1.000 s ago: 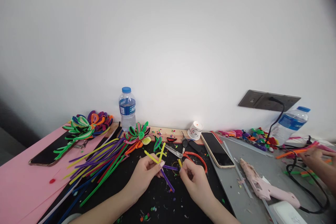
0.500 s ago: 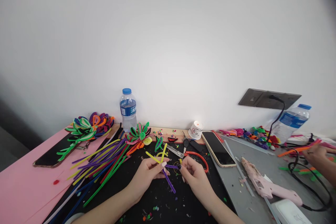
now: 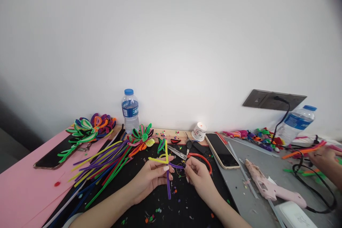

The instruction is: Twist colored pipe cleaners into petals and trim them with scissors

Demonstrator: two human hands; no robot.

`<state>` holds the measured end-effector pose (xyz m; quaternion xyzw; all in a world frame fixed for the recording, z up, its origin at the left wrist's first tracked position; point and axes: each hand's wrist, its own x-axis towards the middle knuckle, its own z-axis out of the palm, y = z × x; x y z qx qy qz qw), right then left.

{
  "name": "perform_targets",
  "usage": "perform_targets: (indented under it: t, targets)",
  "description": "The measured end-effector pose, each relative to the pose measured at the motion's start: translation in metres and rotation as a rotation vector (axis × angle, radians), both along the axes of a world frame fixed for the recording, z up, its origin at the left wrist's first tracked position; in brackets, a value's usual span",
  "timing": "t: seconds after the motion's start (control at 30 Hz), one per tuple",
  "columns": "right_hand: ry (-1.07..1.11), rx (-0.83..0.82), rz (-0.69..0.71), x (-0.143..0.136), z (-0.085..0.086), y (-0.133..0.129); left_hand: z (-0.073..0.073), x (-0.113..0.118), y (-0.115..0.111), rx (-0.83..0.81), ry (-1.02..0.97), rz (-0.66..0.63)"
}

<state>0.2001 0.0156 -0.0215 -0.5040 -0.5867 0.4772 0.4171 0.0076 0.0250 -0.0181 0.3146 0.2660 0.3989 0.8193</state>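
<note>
My left hand (image 3: 155,175) pinches crossed pipe cleaners where they meet, above a black mat (image 3: 149,206). A yellow pipe cleaner (image 3: 157,160) has one arm pointing up and one pointing left. From the same crossing a purple pipe cleaner (image 3: 168,187) hangs down, and its other arm runs right. My right hand (image 3: 197,175) pinches the end of that right-hand purple arm between thumb and finger. Behind the hands lie open scissors (image 3: 200,156) with red handles. A small green looped pipe-cleaner piece (image 3: 161,145) rests just beyond the yellow tip.
Loose pipe cleaners (image 3: 104,164) and pipe-cleaner flowers (image 3: 92,128) lie left. A water bottle (image 3: 130,112) and a paper cup (image 3: 199,131) stand by the wall. To the right are a phone (image 3: 223,151), a pink glue gun (image 3: 269,185) with its cord, and another person's hand (image 3: 324,158).
The crossed pipe cleaners have turned in my left hand: one yellow arm now points straight up, and the purple one hangs nearly straight down. The other person's hand has shifted slightly.
</note>
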Motion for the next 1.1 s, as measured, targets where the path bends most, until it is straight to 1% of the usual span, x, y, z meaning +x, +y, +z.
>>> perform_targets:
  t: [0.17, 0.23, 0.3, 0.5, 0.6, 0.7, 0.8, 0.87, 0.93, 1.03, 1.1]
  targets:
    - [0.041, -0.047, -0.016, 0.000, -0.001, 0.001, 0.005, -0.006, 0.004, -0.076, -0.136, -0.112]
    - [0.042, -0.048, -0.016, 0.000, -0.001, 0.001, 0.005, -0.007, 0.005, -0.109, -0.122, -0.117]
    - [0.041, -0.041, -0.009, -0.001, -0.002, 0.001, 0.005, -0.006, 0.005, -0.104, -0.074, -0.094]
    - [0.031, -0.018, -0.003, -0.002, 0.001, 0.000, 0.001, 0.000, 0.000, -0.015, 0.161, -0.066]
    - [0.032, 0.012, 0.002, -0.002, 0.003, -0.002, -0.001, 0.001, -0.001, 0.040, 0.230, -0.067]
    - [0.064, 0.031, 0.004, -0.002, 0.004, -0.003, -0.001, 0.003, -0.001, 0.088, 0.296, -0.102]
    - [0.097, 0.047, 0.009, -0.002, 0.005, -0.004, -0.002, 0.005, -0.003, 0.167, 0.374, -0.200]
    - [0.108, 0.058, 0.014, -0.002, 0.006, -0.005, -0.003, 0.006, -0.004, 0.238, 0.395, -0.255]
    - [0.100, 0.073, 0.010, -0.002, 0.007, -0.006, -0.004, 0.007, -0.006, 0.291, 0.397, -0.274]
    - [0.028, 0.102, -0.027, -0.001, 0.006, -0.007, -0.006, 0.008, -0.006, 0.310, 0.399, -0.265]
    - [-0.036, 0.113, -0.047, 0.000, 0.005, -0.007, -0.006, 0.009, -0.005, 0.292, 0.403, -0.221]
